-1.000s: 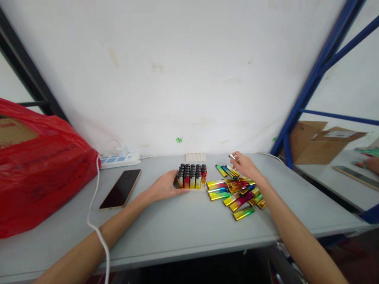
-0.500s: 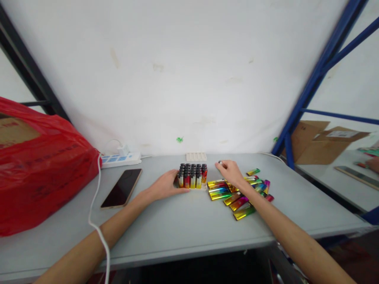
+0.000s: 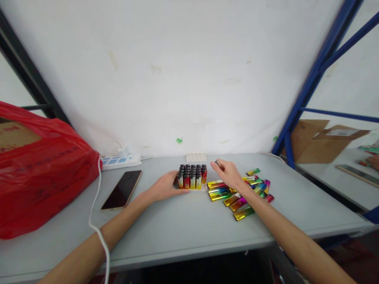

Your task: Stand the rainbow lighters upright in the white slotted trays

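Several lighters (image 3: 192,177) with black tops stand upright in rows in a clear, low tray (image 3: 203,188) at the middle of the table. My left hand (image 3: 166,186) grips the tray's left end, thumb along the near side and fingers behind. Right of the tray, my right hand (image 3: 227,172) is closed in a pinch round a lighter (image 3: 217,162); only its metal and black top shows. Below that hand lies a loose heap of shiny, multicoloured lighters (image 3: 244,213), partly covered by my right forearm. One more lighter (image 3: 253,172) lies apart behind the heap.
A white slotted tray (image 3: 196,157) lies by the wall. To the left are a phone (image 3: 122,190), a power strip (image 3: 127,161) and a red plastic bag (image 3: 50,173). A white cable (image 3: 96,227) crosses my left forearm. Blue frame posts (image 3: 308,90) and a cardboard box (image 3: 316,146) are at right.
My right hand has shifted a little to the left, towards the tray, with the lighter in its fingers. My left hand stays at the tray's left end.
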`<state>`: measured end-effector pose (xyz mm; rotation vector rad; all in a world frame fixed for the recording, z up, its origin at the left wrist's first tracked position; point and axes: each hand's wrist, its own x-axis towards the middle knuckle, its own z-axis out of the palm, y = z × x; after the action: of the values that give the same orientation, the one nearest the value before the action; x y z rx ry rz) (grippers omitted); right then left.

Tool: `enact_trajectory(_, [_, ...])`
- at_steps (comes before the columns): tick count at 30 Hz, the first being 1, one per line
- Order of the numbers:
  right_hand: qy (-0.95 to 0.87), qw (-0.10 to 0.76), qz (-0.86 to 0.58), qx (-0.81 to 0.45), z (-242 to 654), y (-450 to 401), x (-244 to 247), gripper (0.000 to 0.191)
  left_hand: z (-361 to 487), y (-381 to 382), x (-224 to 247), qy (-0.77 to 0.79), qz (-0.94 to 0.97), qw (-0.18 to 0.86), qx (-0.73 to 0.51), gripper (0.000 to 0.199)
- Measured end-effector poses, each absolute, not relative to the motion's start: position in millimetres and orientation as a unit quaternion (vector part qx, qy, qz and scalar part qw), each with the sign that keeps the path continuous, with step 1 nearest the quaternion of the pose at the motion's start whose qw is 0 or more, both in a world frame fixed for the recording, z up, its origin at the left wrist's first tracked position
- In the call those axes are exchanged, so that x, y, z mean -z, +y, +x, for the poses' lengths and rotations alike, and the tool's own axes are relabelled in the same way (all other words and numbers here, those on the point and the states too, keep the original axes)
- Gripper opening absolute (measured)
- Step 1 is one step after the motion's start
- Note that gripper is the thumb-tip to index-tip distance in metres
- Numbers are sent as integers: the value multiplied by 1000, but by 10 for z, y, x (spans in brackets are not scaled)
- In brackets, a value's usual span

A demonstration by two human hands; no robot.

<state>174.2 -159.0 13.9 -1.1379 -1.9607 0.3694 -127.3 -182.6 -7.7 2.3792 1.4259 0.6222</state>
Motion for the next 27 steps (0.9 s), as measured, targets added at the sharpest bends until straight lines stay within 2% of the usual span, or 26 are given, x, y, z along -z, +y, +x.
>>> enact_trajectory(6, [-759,442,-456,-142,1767,-1554,-125,41,-1272,-1828,80,501,824,144,-222,70])
enact_trajectory(11, [-754,461,-451,-128,1771,-1604,-176,47,-1260,-1840,56,494,827,147,-223,65])
enact_trajectory(16, [-800,405,-403,-185,1778,-1656,-239,45,-1261,-1838,63,497,826,150,-219,66])
enact_trajectory(21, [-839,366,-381,-132,1790,-1633,-214,56,-1268,-1835,71,492,829,146,-224,67])
enact_trajectory(27, [-862,307,-379,-142,1764,-1644,-166,59,-1272,-1826,78,489,826,150,-234,66])
